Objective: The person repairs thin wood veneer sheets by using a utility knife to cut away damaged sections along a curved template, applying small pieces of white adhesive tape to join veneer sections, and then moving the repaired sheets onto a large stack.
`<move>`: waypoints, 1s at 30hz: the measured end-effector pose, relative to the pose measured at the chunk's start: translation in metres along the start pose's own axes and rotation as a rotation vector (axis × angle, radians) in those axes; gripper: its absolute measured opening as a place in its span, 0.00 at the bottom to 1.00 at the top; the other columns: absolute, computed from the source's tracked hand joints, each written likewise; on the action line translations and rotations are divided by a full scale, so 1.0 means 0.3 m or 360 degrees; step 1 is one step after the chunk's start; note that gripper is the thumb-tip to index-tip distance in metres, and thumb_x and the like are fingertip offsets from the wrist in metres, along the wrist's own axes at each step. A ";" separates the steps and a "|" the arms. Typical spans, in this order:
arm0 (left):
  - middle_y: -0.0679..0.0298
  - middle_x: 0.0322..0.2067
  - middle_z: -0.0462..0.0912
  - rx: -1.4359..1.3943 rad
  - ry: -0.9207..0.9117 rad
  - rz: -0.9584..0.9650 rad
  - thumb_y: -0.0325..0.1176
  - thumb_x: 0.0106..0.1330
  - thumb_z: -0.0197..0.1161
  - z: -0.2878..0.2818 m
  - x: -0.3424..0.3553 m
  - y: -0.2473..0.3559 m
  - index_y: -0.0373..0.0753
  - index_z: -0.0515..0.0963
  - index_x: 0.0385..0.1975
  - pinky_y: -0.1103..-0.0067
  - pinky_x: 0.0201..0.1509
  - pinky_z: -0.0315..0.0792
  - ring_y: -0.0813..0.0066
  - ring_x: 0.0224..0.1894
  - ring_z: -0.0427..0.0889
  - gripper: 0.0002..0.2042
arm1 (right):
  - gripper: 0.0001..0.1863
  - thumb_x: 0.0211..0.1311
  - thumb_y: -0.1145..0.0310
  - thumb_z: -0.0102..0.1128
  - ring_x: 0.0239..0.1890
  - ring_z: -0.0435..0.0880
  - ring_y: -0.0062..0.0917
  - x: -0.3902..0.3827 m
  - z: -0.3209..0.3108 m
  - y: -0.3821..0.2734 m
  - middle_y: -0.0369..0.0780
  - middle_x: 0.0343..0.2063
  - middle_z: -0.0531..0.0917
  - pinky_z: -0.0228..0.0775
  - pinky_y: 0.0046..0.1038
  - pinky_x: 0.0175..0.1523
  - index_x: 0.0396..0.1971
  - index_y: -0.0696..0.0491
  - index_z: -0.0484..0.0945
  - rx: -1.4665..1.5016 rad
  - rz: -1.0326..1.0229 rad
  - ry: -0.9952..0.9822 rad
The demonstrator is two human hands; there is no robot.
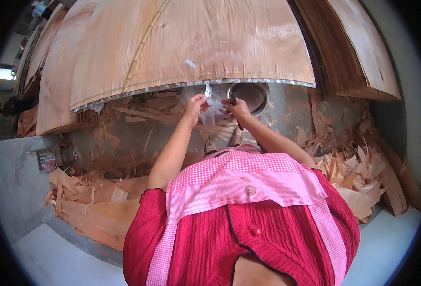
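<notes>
A large stack of thin wood veneer sheets (196,38) lies in front of me, its near edge trimmed with whitish bits. Just below that edge, my left hand (195,106) is closed in a pinch on a small white strip (208,89). Translucent, crumpled plastic strips (212,112) hang between my two hands. My right hand (239,110) is closed around a dark-handled tool (233,98); its working end is too small to make out. Another small white strip (190,63) rests on the top sheet.
A thin bamboo stick (145,45) lies across the veneer. Beyond my right hand stands a round metal-rimmed basin (266,101). Veneer scraps (110,200) cover the floor at left, with a heap of offcuts (351,174) at right. A second veneer stack (363,47) stands far right.
</notes>
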State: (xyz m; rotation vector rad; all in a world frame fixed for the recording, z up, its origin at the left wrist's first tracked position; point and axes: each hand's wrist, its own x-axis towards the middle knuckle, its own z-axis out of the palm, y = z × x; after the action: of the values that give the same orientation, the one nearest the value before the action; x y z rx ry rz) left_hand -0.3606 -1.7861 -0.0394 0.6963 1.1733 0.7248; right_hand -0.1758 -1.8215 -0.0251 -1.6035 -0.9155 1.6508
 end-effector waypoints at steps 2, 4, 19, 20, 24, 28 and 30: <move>0.69 0.29 0.78 0.0028 -0.0032 -0.0003 0.34 0.61 0.51 -0.006 -0.002 0.014 0.42 0.72 0.33 0.79 0.37 0.68 0.79 0.31 0.76 0.05 | 0.11 0.52 0.74 0.53 0.20 0.77 0.17 0.026 0.035 0.014 0.36 0.23 0.79 0.64 0.20 0.21 0.37 0.54 0.76 -0.0106 -0.0055 -0.0017; 0.69 0.27 0.78 0.0002 -0.0011 -0.0004 0.33 0.61 0.52 0.000 -0.016 0.020 0.42 0.72 0.32 0.81 0.36 0.69 0.79 0.30 0.77 0.05 | 0.10 0.51 0.72 0.55 0.20 0.78 0.19 0.030 0.050 0.019 0.38 0.21 0.79 0.66 0.23 0.23 0.36 0.55 0.76 -0.0450 -0.0047 0.0002; 0.61 0.33 0.76 0.0257 0.0446 0.0239 0.31 0.59 0.53 -0.092 -0.025 -0.002 0.35 0.70 0.42 0.87 0.17 0.68 0.78 0.21 0.76 0.12 | 0.06 0.49 0.72 0.59 0.12 0.67 0.14 -0.003 0.013 -0.030 0.35 0.17 0.76 0.57 0.16 0.17 0.26 0.57 0.73 -0.0203 0.0179 -0.0454; 0.61 0.33 0.76 0.0276 0.0305 0.0167 0.30 0.59 0.53 -0.121 -0.039 0.001 0.35 0.70 0.43 0.88 0.17 0.68 0.78 0.21 0.76 0.13 | 0.07 0.49 0.73 0.58 0.12 0.66 0.14 -0.005 0.004 -0.030 0.36 0.18 0.77 0.56 0.17 0.16 0.29 0.57 0.73 -0.0098 0.0199 -0.0431; 0.68 0.29 0.75 0.0470 -0.0062 0.0138 0.28 0.52 0.60 0.004 -0.075 -0.047 0.38 0.72 0.43 0.87 0.23 0.68 0.84 0.24 0.72 0.16 | 0.06 0.50 0.74 0.57 0.13 0.67 0.13 0.012 -0.033 -0.012 0.35 0.18 0.77 0.56 0.16 0.17 0.30 0.56 0.73 0.0082 0.0226 -0.0455; 0.69 0.29 0.75 0.0837 -0.0017 0.0222 0.30 0.49 0.63 0.031 0.012 -0.143 0.38 0.78 0.33 0.86 0.26 0.64 0.84 0.24 0.71 0.11 | 0.07 0.52 0.72 0.55 0.13 0.68 0.14 -0.003 -0.038 -0.023 0.34 0.18 0.78 0.58 0.17 0.18 0.32 0.56 0.76 0.0001 0.0176 -0.0494; 0.67 0.28 0.76 0.0770 0.0058 0.0273 0.32 0.48 0.65 0.029 0.020 -0.173 0.37 0.79 0.27 0.82 0.31 0.66 0.79 0.26 0.72 0.09 | 0.07 0.51 0.71 0.55 0.14 0.71 0.17 0.018 -0.053 0.008 0.35 0.18 0.79 0.61 0.20 0.19 0.31 0.56 0.77 -0.0077 0.0168 -0.0409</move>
State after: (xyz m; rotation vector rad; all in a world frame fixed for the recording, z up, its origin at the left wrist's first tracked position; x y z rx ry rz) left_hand -0.3437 -1.8126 -0.0821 1.2026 1.3489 0.5987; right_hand -0.1600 -1.8177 -0.0299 -1.5168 -1.0195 1.9552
